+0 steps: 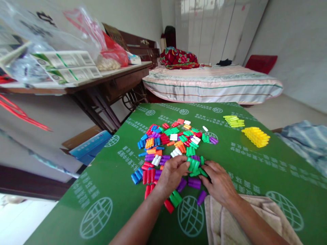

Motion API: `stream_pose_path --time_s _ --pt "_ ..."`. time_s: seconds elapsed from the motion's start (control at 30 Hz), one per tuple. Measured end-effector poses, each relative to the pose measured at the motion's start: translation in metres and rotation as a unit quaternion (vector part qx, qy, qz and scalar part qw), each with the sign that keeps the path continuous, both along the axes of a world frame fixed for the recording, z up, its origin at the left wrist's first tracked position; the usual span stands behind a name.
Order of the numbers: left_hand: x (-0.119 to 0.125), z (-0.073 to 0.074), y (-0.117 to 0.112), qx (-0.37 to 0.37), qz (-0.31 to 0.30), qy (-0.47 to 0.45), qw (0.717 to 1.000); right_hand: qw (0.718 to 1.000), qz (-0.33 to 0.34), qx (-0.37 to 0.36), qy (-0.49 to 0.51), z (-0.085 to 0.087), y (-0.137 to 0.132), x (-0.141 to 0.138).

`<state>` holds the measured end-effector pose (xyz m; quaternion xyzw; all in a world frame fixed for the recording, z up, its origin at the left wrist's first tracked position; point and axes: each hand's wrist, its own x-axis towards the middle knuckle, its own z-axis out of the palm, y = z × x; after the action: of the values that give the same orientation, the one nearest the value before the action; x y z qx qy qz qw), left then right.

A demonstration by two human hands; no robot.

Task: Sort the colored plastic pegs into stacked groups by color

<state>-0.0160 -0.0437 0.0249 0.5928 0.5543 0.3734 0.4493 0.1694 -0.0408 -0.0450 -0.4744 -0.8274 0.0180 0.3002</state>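
In the head view, the left hand [172, 175] is bent inward over the green table [107, 185], its thumb and fingers closed on a group of green plastic pieces [193, 165]. This group is in front of the person, at the near right side of many scattered coloured pieces [165, 139]. The right hand [218, 182] comes from the other side, with its fingers curved and partly bent. Its fingertips are at the right edge of the green group, but the fingers cover this place, so I cannot tell if they pinch a piece or only touch it.

Just below the hands lie some purple pieces [194, 183], and near the left wrist there is another green cluster [175, 198] with a red piece [168, 206] beside it. The scattered pieces are red, blue, orange, white, purple and green, many of them lying side by side in small rows. One white piece [205, 128] lies a little apart, at the far side.

To the right, well apart from the hands, are a yellow stack [256, 136] and, behind it, a yellow-green stack [234, 121]. A beige cloth [216, 224] lies under the right forearm.
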Motion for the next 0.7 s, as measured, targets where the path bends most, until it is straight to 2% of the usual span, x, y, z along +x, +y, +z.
stream_pose_path --time_s 0.1,0.2,0.33,0.5,0.7 --pt "0.002 -0.003 -0.004 -0.046 0.016 -0.058 0.997 0.999 0.008 0.017 0.05 0.0 0.0 0.001" --pt "0.003 -0.006 -0.005 -0.061 0.037 -0.081 0.994 0.993 0.025 0.053 0.101 0.003 -0.001 0.001" --pt "0.004 -0.007 -0.005 -0.047 0.034 -0.086 0.995 0.988 0.064 0.079 0.118 0.012 -0.005 -0.003" --pt "0.006 -0.008 -0.003 -0.015 0.017 -0.081 0.996 0.986 0.073 0.108 0.103 0.02 -0.005 -0.008" --pt "0.008 -0.012 -0.003 0.01 0.031 -0.046 0.998 0.986 0.082 0.097 0.103 0.023 -0.004 -0.009"
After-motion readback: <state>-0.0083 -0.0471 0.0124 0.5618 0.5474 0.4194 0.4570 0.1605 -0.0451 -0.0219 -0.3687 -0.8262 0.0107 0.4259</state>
